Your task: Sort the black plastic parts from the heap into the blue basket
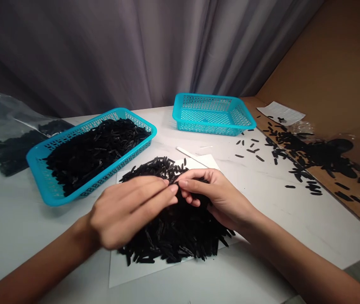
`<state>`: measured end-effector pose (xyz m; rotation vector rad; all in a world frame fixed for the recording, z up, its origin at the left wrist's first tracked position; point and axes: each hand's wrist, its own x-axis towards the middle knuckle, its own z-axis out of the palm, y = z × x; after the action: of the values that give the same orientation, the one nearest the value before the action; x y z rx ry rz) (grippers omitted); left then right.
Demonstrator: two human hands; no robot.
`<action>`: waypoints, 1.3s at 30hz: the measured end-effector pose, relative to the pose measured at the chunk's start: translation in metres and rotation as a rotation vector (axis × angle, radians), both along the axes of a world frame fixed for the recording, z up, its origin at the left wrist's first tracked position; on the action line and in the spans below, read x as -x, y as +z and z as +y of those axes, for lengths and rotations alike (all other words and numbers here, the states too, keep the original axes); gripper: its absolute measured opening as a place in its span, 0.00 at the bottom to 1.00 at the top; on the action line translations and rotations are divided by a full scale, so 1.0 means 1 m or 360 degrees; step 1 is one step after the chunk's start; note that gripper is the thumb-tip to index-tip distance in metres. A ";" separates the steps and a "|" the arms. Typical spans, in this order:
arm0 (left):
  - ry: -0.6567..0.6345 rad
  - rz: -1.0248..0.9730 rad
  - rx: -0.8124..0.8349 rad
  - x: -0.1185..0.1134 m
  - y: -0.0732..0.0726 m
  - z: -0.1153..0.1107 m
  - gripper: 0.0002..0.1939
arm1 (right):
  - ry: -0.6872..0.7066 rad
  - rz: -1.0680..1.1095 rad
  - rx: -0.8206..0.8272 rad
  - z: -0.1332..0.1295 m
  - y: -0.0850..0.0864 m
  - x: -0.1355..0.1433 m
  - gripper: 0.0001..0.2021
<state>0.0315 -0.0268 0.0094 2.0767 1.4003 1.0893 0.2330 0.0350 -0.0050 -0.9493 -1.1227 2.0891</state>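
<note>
A heap of thin black strips point(176, 232) lies on a white sheet point(119, 274) in front of me. Above the heap my left hand point(129, 209) is closed, its fingers drawn together and pointing right. My right hand point(211, 190) meets it at the fingertips, with thumb and forefinger pinched. A dark sliver of a black strip shows between the touching fingertips; most of it is hidden by the fingers.
At left stands a blue basket point(37, 169) full of black strips, beside a clear plastic bag point(12, 122). Another blue basket point(213, 128) stands at the back. A white stick point(188, 153) lies behind the heap. Loose strips point(303, 171) spread along the cardboard point(325, 63) at right.
</note>
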 end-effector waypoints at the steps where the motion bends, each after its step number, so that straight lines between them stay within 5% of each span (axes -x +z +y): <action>1: 0.0059 -0.0023 -0.0041 0.000 -0.001 0.005 0.10 | -0.0033 -0.0012 -0.0041 0.000 0.000 0.000 0.12; 5: 0.0319 -0.0337 0.0280 -0.010 -0.001 0.013 0.07 | -0.0150 -0.0034 -0.0138 -0.002 0.000 0.000 0.10; 9: 0.0285 -0.0736 0.0719 -0.018 0.002 0.013 0.07 | -0.0227 -0.0054 -0.0137 -0.005 0.000 0.002 0.10; 15: 0.0305 -0.1057 0.1016 -0.019 -0.004 0.013 0.11 | -0.0262 -0.0074 -0.0102 -0.007 -0.002 0.005 0.13; 21: 0.0316 -0.1141 0.1038 -0.020 -0.005 0.012 0.11 | -0.0270 -0.0026 -0.0012 -0.009 -0.003 0.006 0.12; 30: 0.0185 -0.1368 0.1159 -0.019 0.000 0.012 0.05 | -0.0002 0.0402 0.0560 -0.005 -0.005 0.004 0.09; 39: 0.0143 -0.1163 0.0816 -0.017 -0.003 0.012 0.08 | 0.0058 0.0489 0.0519 -0.004 -0.005 0.003 0.09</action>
<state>0.0489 -0.0146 0.0068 1.1000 1.2167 1.1929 0.2304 0.0315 -0.0103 -0.7173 -0.6612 2.3943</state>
